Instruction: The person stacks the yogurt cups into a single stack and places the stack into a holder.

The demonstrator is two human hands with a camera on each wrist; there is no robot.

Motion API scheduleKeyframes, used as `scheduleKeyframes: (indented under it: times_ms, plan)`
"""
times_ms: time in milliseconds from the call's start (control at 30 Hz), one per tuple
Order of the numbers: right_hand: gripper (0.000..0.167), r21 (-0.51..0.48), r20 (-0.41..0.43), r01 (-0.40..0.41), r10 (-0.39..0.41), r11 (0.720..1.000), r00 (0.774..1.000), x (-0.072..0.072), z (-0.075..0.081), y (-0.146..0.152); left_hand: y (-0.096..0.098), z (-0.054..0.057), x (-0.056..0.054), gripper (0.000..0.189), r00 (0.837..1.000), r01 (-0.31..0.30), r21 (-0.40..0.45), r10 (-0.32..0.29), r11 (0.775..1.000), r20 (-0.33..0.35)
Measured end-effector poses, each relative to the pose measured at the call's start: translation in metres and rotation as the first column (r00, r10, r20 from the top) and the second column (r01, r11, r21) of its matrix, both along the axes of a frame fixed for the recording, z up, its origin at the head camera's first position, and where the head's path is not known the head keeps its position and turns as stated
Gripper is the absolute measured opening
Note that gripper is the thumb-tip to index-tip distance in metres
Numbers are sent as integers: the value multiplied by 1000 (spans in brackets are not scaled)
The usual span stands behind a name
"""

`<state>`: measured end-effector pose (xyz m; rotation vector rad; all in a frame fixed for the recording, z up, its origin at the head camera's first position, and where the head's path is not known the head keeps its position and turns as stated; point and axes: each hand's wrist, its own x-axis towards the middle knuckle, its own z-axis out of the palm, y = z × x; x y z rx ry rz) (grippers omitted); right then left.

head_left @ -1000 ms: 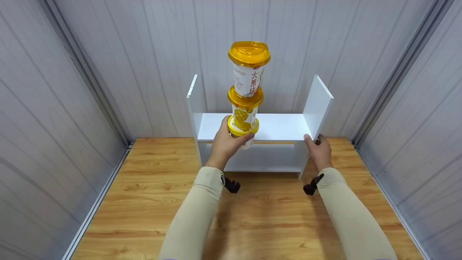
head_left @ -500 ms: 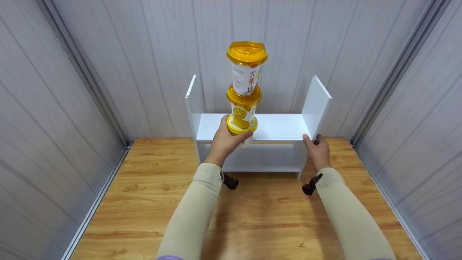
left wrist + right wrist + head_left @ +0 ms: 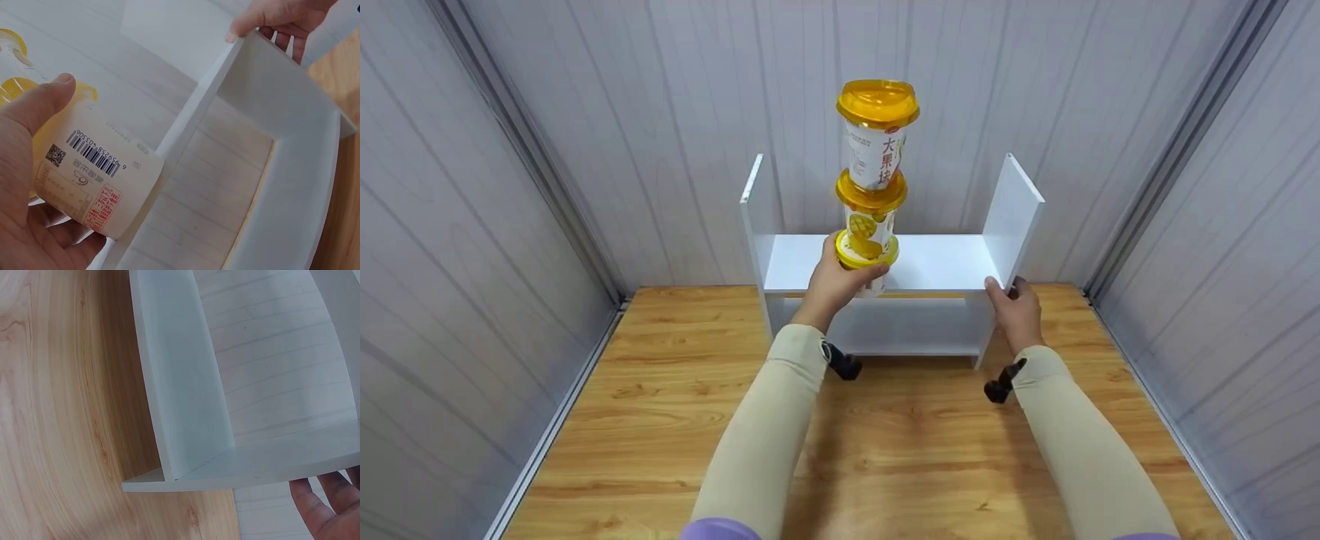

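My left hand point(image 3: 840, 281) grips the lowest of three stacked fruit cups, its fingers and thumb curled round the bottom cup point(image 3: 101, 169), which shows a barcode. Above it come the middle cup point(image 3: 870, 225) with a mango picture and the top cup point(image 3: 876, 154) with a domed orange lid. The stack leans slightly and is held up in front of the small white shelf point(image 3: 937, 262). My right hand point(image 3: 1017, 311) holds the shelf's right side panel, thumb at the front and fingers on the outer side, as the left wrist view also shows.
The shelf has two levels and upright side panels, the left panel point(image 3: 755, 217) and the right panel point(image 3: 1014, 217). It stands on a wood-grain surface point(image 3: 675, 420) close to the pale back wall point(image 3: 690, 150). Walls rise at both sides.
My left hand has raised the cup stack slightly and shifted it a little to the right relative to the shelf. My right hand keeps its hold on the side panel.
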<state>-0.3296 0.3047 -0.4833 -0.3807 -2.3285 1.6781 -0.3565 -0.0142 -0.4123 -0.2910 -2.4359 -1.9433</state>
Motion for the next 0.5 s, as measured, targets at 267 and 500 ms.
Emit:
scheduleKeyframes:
  times_ms: [267,500]
  plan:
    - [94,11,13,1,-2,1000,1000,-1,0,-2,8,2,-4,92,1000,8,40,-9,999,13]
    - [92,4,36,15,-16,1000,999,-1,0,-3,13,2,-8,93,1000,7,23,-8,1000,26]
